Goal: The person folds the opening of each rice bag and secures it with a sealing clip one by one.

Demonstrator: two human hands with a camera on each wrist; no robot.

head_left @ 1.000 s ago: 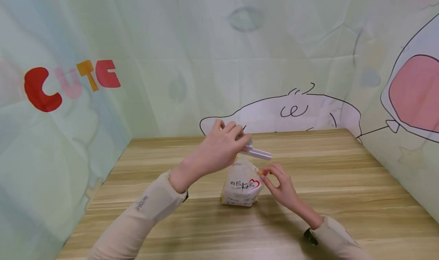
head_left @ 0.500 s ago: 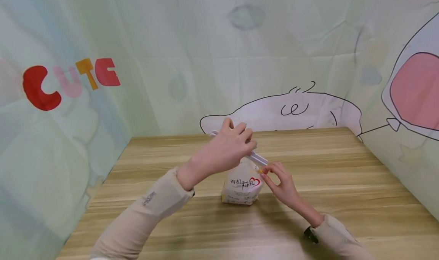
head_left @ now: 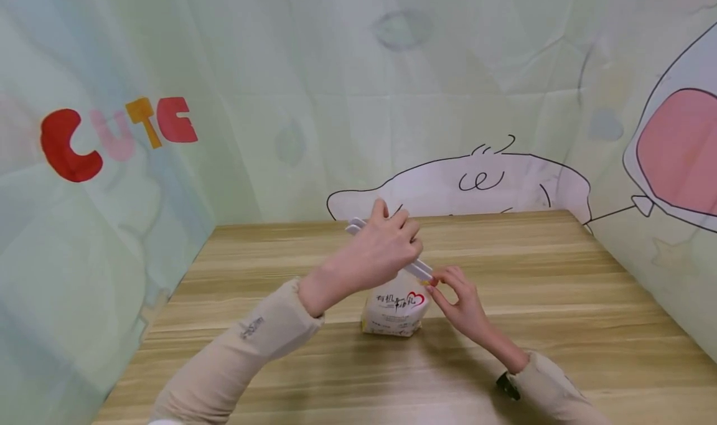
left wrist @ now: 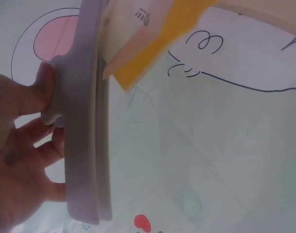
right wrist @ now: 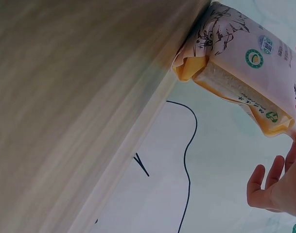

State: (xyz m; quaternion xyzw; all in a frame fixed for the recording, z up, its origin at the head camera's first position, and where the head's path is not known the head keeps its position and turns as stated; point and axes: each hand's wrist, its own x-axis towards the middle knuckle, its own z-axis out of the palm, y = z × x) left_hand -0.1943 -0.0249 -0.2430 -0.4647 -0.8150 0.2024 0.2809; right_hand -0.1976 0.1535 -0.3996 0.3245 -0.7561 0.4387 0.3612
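A white printed bag with a yellow edge and a red heart stands upright on the table. My left hand grips a long pale lavender bag clip slantwise over the bag's top. In the left wrist view, thumb and fingers are at the clip's grip tabs, and the bag's yellow-edged top meets the clip's far part; whether it lies between the two bars I cannot tell. My right hand pinches the bag's upper right corner between thumb and forefinger. The right wrist view shows the bag's folded side.
The wood-grain table extends around the bag on every side. A printed cloth backdrop rises behind it and along both sides.
My left hand has moved right and turned the bag clip, bringing its right end down to the bag's upper right corner. My right hand has stayed on that corner.
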